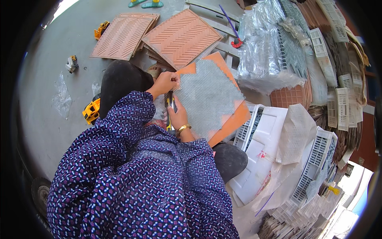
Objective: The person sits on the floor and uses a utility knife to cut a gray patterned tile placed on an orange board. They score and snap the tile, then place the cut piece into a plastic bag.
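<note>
On my lap lies an orange board [242, 113] with a grey mesh-patterned sheet [209, 95] over most of it. The sheet has stepped edges, so orange shows at the corners. My left hand [164, 83] is closed, its fingertips pinching the sheet's left edge. Just below it, my right hand [179, 116], with a gold bracelet at the wrist, is wrapped round a black and yellow utility knife [170, 104]. The knife points away from me beside the board's left edge. Part of its handle is hidden by the hand.
Stacked terracotta herringbone panels [185, 38] and a second stack [125, 36] lie ahead. Plastic-wrapped sheets [262, 47] rise at the far right. White slotted crates [314, 165] and a white panelled piece [260, 153] stand right. Yellow toy vehicles [92, 110] sit on the floor at left.
</note>
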### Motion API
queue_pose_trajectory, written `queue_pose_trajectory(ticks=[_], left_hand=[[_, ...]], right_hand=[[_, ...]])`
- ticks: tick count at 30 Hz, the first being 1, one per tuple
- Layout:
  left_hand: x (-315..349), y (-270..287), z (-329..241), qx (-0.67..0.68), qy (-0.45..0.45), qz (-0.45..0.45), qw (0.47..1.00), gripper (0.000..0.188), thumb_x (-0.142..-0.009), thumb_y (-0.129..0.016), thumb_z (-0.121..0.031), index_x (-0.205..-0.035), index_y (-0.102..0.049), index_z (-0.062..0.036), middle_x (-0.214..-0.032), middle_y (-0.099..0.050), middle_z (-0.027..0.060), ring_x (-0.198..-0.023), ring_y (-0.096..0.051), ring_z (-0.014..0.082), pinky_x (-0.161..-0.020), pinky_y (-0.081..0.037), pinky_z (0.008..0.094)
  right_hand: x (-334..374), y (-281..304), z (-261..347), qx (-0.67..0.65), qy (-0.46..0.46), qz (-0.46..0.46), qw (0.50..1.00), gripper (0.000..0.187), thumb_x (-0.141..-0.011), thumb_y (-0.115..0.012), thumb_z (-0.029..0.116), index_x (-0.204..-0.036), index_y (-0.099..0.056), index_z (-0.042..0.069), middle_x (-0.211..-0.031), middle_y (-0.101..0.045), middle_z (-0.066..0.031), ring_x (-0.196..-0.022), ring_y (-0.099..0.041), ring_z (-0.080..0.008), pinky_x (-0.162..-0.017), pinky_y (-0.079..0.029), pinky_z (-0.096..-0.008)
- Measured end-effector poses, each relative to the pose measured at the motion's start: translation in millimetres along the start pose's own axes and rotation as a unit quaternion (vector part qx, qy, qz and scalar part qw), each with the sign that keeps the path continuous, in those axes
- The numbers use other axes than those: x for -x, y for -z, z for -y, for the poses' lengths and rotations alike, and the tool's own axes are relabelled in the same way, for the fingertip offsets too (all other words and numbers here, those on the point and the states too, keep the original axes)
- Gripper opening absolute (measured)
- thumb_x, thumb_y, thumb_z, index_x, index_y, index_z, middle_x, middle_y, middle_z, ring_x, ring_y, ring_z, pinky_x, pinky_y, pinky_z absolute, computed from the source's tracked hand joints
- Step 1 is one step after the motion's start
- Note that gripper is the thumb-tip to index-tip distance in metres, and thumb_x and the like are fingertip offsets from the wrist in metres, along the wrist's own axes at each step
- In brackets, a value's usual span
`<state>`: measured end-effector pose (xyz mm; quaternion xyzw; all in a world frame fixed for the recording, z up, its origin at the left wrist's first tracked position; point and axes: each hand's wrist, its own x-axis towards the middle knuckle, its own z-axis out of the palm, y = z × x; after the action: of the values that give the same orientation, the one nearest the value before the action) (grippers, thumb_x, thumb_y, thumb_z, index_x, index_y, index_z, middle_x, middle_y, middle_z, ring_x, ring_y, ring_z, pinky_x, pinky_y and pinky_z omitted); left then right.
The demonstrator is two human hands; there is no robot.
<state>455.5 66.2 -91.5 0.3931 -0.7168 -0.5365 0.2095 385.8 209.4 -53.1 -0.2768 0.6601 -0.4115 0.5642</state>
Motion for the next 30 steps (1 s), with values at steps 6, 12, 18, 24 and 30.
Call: queue_pose_trajectory(ticks=[6,12,18,24,30], left_hand=[[-8.1,6.2,-9.2,-0.004,0.064,-0.108,0.992,0.012,-0.069,-0.062,-0.009,-0.076,-0.061,0.0000,-0.065,-0.059,0.0103,-0.058,-0.056,0.0178,-0.055,-0.044,0.0284],[15.6,24.5,4.1,-0.328,0.142,-0.104,0.928,0.012,-0.075,-0.052,-0.008,-0.080,-0.057,0.0023,-0.082,-0.061,0.0197,-0.071,-0.061,0.0331,-0.062,-0.048,0.0386],[59.6,13.2,5.6,-0.388,0.163,0.126,0.898,0.017,-0.074,-0.048,-0.007,-0.081,-0.060,0.0030,-0.085,-0.061,0.0220,-0.080,-0.060,0.0382,-0.070,-0.048,0.0434],[62.8,6.9,-0.6,-0.186,0.138,0.080,0.969,0.019,-0.073,-0.049,-0.010,-0.071,-0.061,0.0043,-0.074,-0.063,0.0160,-0.066,-0.062,0.0258,-0.060,-0.049,0.0351],[60.1,16.9,-23.3,-0.068,0.274,0.102,0.954,0.022,-0.074,-0.059,-0.018,-0.071,-0.060,0.0044,-0.063,-0.060,0.0120,-0.057,-0.059,0.0177,-0.052,-0.046,0.0285]], right_hand=[[15.6,10.7,-3.0,-0.031,-0.030,0.050,0.998,0.054,-0.084,-0.044,0.006,-0.134,-0.026,0.011,-0.066,-0.057,-0.0070,-0.050,-0.055,-0.0127,-0.046,-0.047,-0.0259],[13.0,37.2,-0.1,-0.099,-0.023,-0.082,0.991,0.055,-0.084,-0.044,0.008,-0.135,-0.024,0.013,-0.070,-0.056,-0.0086,-0.050,-0.055,-0.0126,-0.044,-0.047,-0.0259],[-21.8,97.2,18.4,0.309,0.056,-0.228,0.922,0.042,-0.076,-0.057,0.007,-0.113,-0.039,0.000,-0.078,-0.058,-0.0147,-0.066,-0.059,-0.0242,-0.059,-0.049,-0.0345],[-87.2,183.0,19.6,0.551,0.146,-0.262,0.779,0.056,-0.072,-0.064,0.013,-0.120,-0.038,0.000,-0.120,-0.045,-0.0185,-0.110,-0.046,-0.0296,-0.090,-0.035,-0.0451],[-84.2,213.8,23.9,0.527,0.078,-0.205,0.821,0.056,-0.071,-0.063,0.009,-0.120,-0.037,0.000,-0.120,-0.046,-0.0169,-0.112,-0.044,-0.0308,-0.093,-0.031,-0.0438]])
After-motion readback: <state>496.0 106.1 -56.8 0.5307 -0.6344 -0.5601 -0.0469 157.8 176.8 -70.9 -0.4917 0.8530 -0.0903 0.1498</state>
